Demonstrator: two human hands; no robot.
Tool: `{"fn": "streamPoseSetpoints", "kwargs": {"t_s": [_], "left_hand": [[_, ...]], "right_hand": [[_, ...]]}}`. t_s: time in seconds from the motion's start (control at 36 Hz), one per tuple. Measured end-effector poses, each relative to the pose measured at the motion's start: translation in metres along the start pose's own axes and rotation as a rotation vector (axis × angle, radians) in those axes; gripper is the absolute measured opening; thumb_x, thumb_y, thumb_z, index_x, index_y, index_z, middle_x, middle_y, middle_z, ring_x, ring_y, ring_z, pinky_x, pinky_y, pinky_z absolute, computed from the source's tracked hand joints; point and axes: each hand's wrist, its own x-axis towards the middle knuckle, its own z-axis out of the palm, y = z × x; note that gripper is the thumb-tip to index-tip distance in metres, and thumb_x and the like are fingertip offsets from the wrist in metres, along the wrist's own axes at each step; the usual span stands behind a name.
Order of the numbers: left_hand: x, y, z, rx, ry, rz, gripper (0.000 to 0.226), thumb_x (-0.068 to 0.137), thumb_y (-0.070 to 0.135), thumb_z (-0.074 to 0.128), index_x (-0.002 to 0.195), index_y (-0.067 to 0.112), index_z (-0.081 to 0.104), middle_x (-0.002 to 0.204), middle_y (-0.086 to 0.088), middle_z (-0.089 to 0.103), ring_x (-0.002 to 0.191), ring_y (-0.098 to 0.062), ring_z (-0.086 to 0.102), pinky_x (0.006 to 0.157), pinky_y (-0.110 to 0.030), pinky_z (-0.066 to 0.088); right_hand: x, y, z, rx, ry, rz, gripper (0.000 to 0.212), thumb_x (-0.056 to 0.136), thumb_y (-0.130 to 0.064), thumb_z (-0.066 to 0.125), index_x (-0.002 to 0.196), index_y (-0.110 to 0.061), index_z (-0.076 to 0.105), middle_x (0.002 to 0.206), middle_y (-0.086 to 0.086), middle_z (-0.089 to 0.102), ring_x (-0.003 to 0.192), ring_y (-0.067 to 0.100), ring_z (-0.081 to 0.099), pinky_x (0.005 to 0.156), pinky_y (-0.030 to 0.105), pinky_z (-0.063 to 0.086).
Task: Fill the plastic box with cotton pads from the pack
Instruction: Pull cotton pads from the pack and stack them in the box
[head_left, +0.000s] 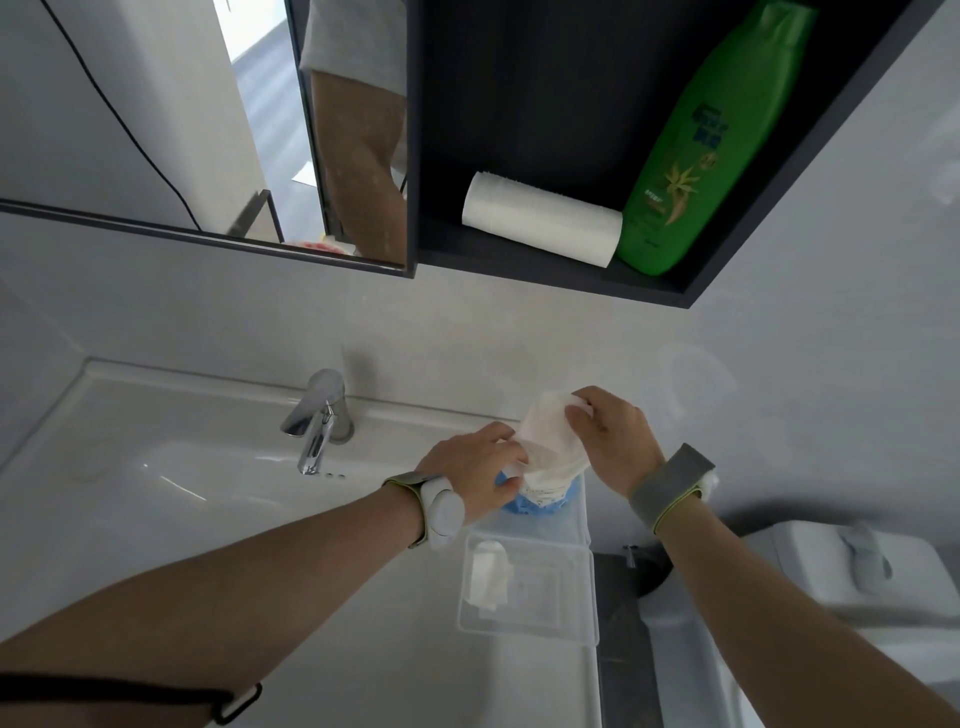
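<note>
Cotton pads, a soft white stack (550, 441), are being drawn out of the blue-and-white plastic pack (540, 496) just right of centre in the frame, the right hand (610, 441) pinching the stack's top while the left hand (475, 467) is gripping the pack at its mouth. Below them the clear rectangular plastic box (550, 618) is sitting at the right edge of the white sink table (363, 597), holding a few pads (488, 574) at its left end. If the loose stack is fanning apart in that pinch, pads could be dropping onto the wet-looking basin or off the edge beside the box.

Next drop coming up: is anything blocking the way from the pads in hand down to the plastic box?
Nothing visible. The right hand pinches cotton pads above the pack; the plastic box sits open just in front.
</note>
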Motion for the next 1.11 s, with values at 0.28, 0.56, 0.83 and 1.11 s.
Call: {"fn": "streamPoseSetpoints", "kwargs": {"t_s": [0.28,0.56,0.83,1.11], "left_hand": [[0.001,0.002,0.002,-0.164,0.034,-0.069,0.041,0.089,0.061,0.044,0.116,0.034,0.058,0.130,0.023,0.046,0.099,-0.011,0.061,0.084,-0.033,0.049],[0.005,0.004,-0.001,-0.427,0.095,-0.128,0.045,0.086,0.051,0.055,0.123,0.027,0.059,0.127,0.015,0.057,0.112,-0.009,0.056,0.097,-0.033,0.046],[0.010,0.012,-0.008,-0.700,0.173,-0.222,0.025,0.092,0.042,0.054,0.100,0.022,0.066,0.095,0.003,0.070,0.087,-0.018,0.066,0.080,-0.042,0.054],[0.014,0.016,-0.009,-0.745,0.242,-0.259,0.014,0.097,0.030,0.056,0.091,0.019,0.063,0.083,0.003,0.069,0.076,-0.016,0.064,0.068,-0.032,0.049]], "right_hand": [[0.002,0.002,-0.009,0.497,0.020,0.251,0.013,0.095,-0.007,0.053,0.098,-0.004,0.065,0.091,0.018,0.066,0.088,0.034,0.066,0.067,0.041,0.061],[-0.005,0.005,0.000,0.652,-0.121,0.326,0.015,0.095,-0.003,0.054,0.102,0.006,0.062,0.093,0.022,0.066,0.086,0.036,0.068,0.074,0.049,0.059],[-0.009,0.002,0.006,0.746,-0.137,0.408,0.010,0.094,-0.005,0.056,0.099,-0.001,0.064,0.094,0.018,0.065,0.087,0.034,0.066,0.065,0.037,0.058],[-0.009,0.003,0.010,0.810,-0.110,0.422,0.018,0.089,-0.003,0.064,0.106,0.000,0.062,0.106,0.022,0.066,0.098,0.039,0.066,0.069,0.043,0.060]]}}
